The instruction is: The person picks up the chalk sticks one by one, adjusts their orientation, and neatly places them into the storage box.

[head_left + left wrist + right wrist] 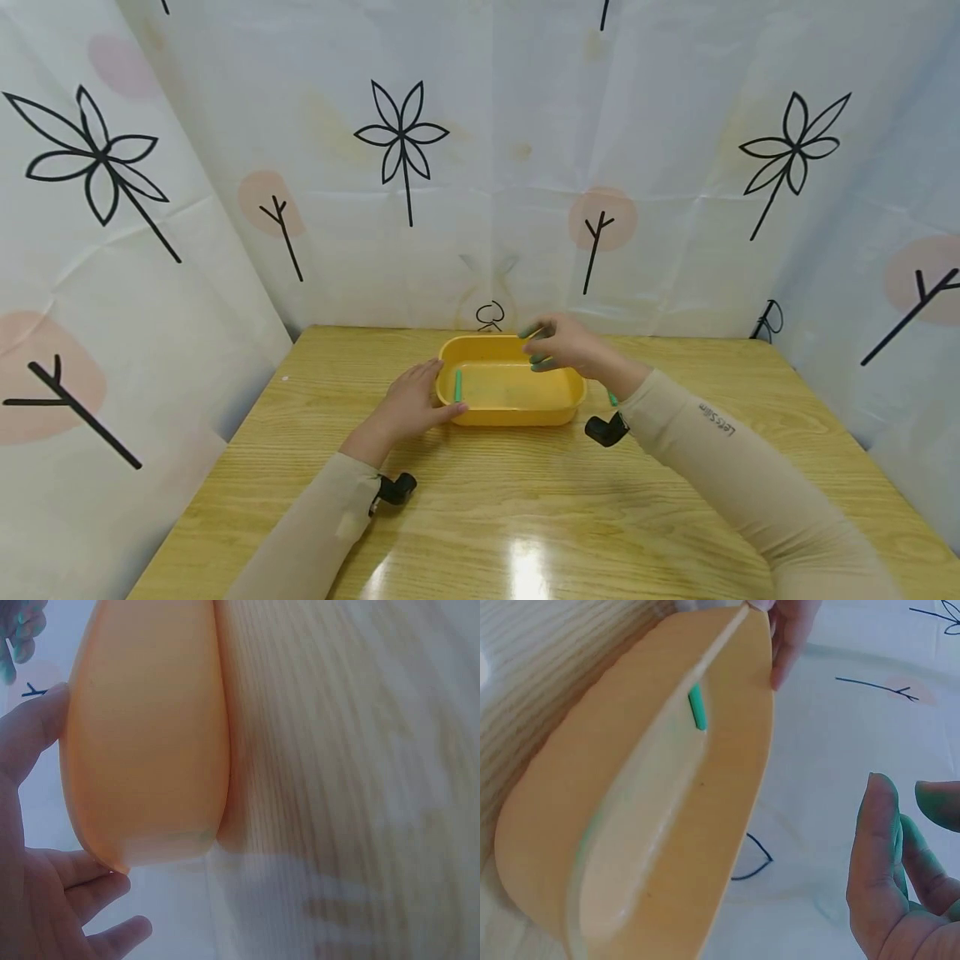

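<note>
A yellow oval basin [517, 417] stands on the wooden table. My left hand [408, 404] holds its left end, thumb and fingers spread along the rim. Inside the basin, near that end, lies a short green stick [458, 386], also visible in the right wrist view. Over the basin's right part hovers my right hand [573, 346], fingers loosely bent and nothing between them. Green stains cover its fingertips [877, 799], and faint green smears mark the basin wall [585, 844]. Another green piece [612, 398] lies right of the basin, partly hidden by the right forearm.
The wooden table [465, 492] reaches back to a white printed cloth [495, 250], which also hangs on both sides. A tiny white speck [285, 379] lies at the far left of the table. Each wrist wears a black camera.
</note>
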A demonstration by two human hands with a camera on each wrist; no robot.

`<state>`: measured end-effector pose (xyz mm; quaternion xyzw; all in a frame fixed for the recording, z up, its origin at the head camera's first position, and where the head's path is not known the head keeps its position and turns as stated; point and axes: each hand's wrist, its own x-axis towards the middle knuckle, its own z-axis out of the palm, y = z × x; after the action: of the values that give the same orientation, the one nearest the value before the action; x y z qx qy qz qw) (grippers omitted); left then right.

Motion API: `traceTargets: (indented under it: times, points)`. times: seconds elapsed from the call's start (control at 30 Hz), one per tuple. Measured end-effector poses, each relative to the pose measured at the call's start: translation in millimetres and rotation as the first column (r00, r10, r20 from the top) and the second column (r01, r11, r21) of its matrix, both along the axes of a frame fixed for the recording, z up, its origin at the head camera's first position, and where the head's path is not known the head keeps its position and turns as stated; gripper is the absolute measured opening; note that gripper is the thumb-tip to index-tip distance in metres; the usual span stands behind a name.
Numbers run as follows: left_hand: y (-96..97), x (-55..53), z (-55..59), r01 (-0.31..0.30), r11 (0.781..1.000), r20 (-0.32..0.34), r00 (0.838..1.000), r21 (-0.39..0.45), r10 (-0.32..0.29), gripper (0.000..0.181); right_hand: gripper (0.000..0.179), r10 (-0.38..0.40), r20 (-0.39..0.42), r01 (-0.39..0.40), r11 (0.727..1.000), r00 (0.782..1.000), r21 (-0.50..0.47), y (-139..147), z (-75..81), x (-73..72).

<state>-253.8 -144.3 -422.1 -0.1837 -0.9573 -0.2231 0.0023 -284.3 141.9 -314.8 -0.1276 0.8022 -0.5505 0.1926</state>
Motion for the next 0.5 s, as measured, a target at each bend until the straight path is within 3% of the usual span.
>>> traceTargets:
  times: [0.5]
  points:
    - [0.3,-1.1,-0.2,-0.001,1.0,-0.008,1.0,-0.005,0.001,0.098,0.039,-0.048,-0.067,0.052,0.997,0.997,0.06,52.8,24.0,-6.7]
